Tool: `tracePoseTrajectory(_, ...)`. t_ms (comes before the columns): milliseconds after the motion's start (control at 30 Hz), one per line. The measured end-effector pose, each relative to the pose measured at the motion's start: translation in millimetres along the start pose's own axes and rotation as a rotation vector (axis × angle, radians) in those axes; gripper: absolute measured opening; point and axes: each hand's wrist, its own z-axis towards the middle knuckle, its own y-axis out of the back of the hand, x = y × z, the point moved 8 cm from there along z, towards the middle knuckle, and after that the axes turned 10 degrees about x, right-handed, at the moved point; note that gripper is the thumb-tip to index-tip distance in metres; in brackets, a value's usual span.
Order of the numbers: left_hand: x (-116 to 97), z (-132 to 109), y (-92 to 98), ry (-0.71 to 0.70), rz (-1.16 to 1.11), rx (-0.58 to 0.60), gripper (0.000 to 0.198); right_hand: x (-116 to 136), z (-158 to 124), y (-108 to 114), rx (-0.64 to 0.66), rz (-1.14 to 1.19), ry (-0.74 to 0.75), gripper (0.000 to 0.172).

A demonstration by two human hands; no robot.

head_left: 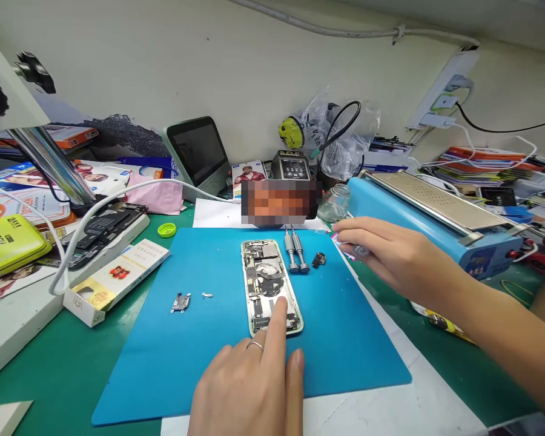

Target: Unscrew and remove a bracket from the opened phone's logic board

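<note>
An opened smartphone (264, 272) lies on a blue mat (200, 369), its inner parts bare. My left hand (245, 381), with a ring on one finger, reaches in from the front edge. Its index finger is stretched out onto the phone's lower part, the thumb apart and the other fingers bent. Right of the mat, my right hand (390, 254) is closed with bent fingers around something small, shiny and clear, mostly hidden. Two grey screwdrivers (294, 248) and a small black camera module (318, 260) lie beside the phone. A small circuit board (180, 301) and a tiny metal bracket (207, 295) lie to its left.
A blue heating machine (404, 224) stands at right, a glass jar (335, 203) behind the mat. At left are a white box (118, 281), a green cap (166, 230), a white cable (86, 221) and a metal stand (57, 163). Part of another person shows at the right edge.
</note>
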Motion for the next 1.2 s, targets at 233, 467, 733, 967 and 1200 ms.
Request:
tracePoseTrajectory(233,-0.6,-0.4,3.7,0.033,-0.038,0.069,0.054,-35.5,-46.6,-31.1,0.094,0.003,-0.079,0.042)
tracePoseTrajectory(467,-2.3,-0.3,2.9,0.040,-0.020,0.090,0.052,-51.2,-39.2,-74.8,0.208,0.078,-0.050,0.050)
tracePoseTrajectory(733,-1.6,0.5,5.1,0.033,-0.051,0.075,0.053,-56.7,-43.6,-76.0,0.206,0.088,-0.074,0.052)
tracePoseTrajectory(967,-2.1,0.1,2.3,0.034,-0.050,0.076,0.053,-51.4,-38.6,-64.5,0.205,0.072,-0.098,0.044)
tracePoseTrajectory(1200,-1.9,-1.6,5.0,0.007,-0.031,0.048,0.049,-44.2,-29.5,-47.3,0.248,0.073,-0.085,0.040)
